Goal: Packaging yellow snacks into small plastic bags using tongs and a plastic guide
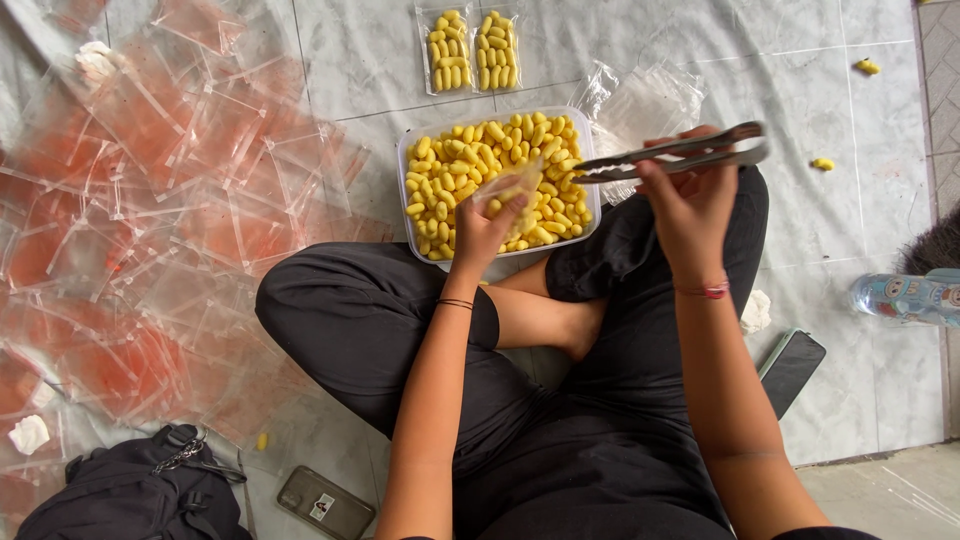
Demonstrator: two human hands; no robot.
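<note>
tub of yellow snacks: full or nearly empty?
Full: the tub is heaped with yellow snacks across its whole width, reaching the rim.

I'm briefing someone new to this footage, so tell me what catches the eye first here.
A tub heaped with yellow snacks sits on the floor ahead of the person's crossed legs. Over it, the left hand holds a small clear bag open while the right hand points metal tongs at it. A spread of empty clear bags covers the floor to the left, and two filled packs lie beyond the tub.
</note>
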